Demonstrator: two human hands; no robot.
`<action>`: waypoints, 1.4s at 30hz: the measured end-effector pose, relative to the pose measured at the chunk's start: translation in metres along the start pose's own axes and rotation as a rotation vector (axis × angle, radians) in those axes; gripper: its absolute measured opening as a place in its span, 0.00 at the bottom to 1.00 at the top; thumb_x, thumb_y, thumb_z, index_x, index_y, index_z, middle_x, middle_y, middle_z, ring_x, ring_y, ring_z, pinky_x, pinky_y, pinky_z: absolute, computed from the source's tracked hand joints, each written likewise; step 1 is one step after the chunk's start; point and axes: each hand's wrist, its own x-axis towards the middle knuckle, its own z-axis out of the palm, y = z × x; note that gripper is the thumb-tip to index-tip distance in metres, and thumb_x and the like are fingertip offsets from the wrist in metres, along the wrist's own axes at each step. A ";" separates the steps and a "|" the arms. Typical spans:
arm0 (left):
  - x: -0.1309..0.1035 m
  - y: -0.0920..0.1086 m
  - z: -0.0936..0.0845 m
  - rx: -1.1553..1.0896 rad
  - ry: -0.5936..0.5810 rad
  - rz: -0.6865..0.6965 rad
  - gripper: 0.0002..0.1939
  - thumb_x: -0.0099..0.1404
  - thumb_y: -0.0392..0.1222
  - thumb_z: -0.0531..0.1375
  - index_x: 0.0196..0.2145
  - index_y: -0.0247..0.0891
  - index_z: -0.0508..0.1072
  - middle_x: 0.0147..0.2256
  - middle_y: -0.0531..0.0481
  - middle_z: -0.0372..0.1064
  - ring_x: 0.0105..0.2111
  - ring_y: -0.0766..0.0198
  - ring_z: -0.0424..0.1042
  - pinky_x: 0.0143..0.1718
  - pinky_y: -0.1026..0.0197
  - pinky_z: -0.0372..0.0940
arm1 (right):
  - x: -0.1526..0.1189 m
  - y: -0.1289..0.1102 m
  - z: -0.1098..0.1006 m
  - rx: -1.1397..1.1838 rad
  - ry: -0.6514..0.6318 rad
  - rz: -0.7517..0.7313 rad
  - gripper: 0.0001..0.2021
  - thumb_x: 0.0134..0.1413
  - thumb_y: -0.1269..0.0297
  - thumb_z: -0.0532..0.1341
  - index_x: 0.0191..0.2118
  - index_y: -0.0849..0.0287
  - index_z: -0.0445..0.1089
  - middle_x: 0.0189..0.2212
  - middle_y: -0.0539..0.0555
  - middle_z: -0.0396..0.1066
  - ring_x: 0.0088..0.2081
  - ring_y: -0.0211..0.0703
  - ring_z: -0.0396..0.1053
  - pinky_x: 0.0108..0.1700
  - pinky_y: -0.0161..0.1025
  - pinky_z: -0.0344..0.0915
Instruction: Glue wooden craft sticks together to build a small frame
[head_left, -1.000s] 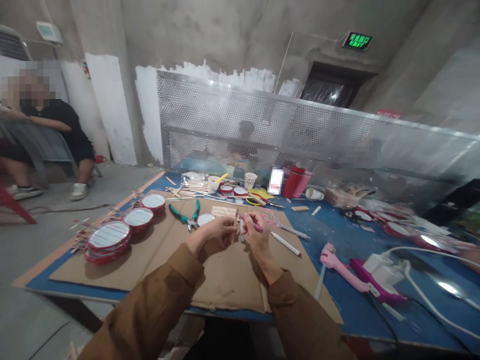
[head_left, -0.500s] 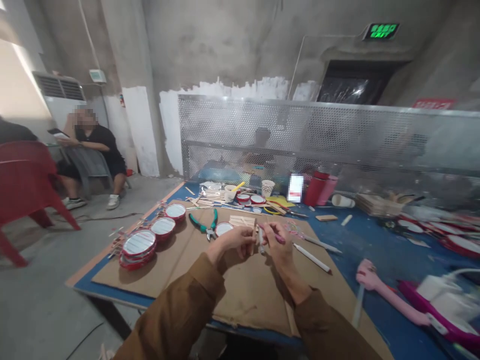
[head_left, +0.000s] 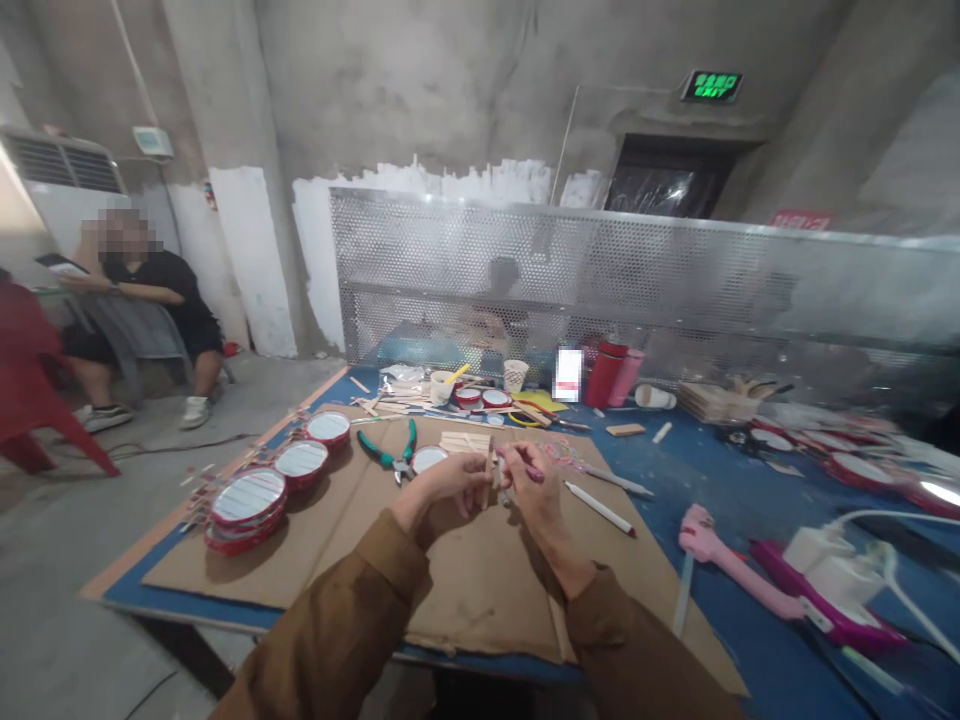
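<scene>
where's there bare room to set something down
Bare cardboard lies between the left sleeve and right sleeve, and bare blue tabletop between the pink glue gun and the wooden stack. Crowded: around the paper cups and the purple power strip.

Plain tan cardboard [head_left: 465, 590] lies on a blue table [head_left: 645, 455]. From the cardboard's middle, the drums [head_left: 247, 497] at ten o'clock have red rims and whitish faces with grey stripes; the pliers [head_left: 388, 458] at eleven have teal handles (black in places). At one, the pen [head_left: 533, 473] is purple-pink, the wood piece [head_left: 491, 482] pale tan, the upright paper cup [head_left: 515, 376] white with a brownish pattern. The glue gun [head_left: 739, 567] at three is pink, the power strip [head_left: 840, 610] magenta. Both sleeves [head_left: 330, 610] are plain brown.
</scene>
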 end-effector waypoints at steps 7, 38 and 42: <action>0.000 0.003 0.001 0.001 0.009 -0.026 0.20 0.59 0.57 0.60 0.36 0.35 0.65 0.19 0.54 0.66 0.16 0.68 0.67 0.19 0.67 0.62 | 0.000 -0.001 -0.002 0.021 0.013 0.027 0.18 0.52 0.45 0.60 0.28 0.57 0.66 0.18 0.46 0.65 0.17 0.34 0.63 0.19 0.31 0.61; 0.000 0.004 0.001 0.005 -0.002 -0.044 0.19 0.60 0.55 0.60 0.36 0.35 0.65 0.20 0.54 0.66 0.16 0.69 0.66 0.20 0.67 0.62 | 0.001 -0.006 -0.003 -0.024 0.002 -0.001 0.20 0.50 0.43 0.60 0.26 0.58 0.66 0.17 0.47 0.65 0.18 0.35 0.63 0.21 0.32 0.62; 0.000 0.003 0.001 0.008 0.001 -0.039 0.18 0.61 0.54 0.59 0.35 0.35 0.65 0.20 0.54 0.66 0.16 0.68 0.67 0.19 0.66 0.63 | 0.001 -0.006 -0.003 -0.044 0.009 -0.011 0.20 0.51 0.44 0.59 0.25 0.58 0.66 0.17 0.47 0.66 0.18 0.35 0.63 0.21 0.32 0.62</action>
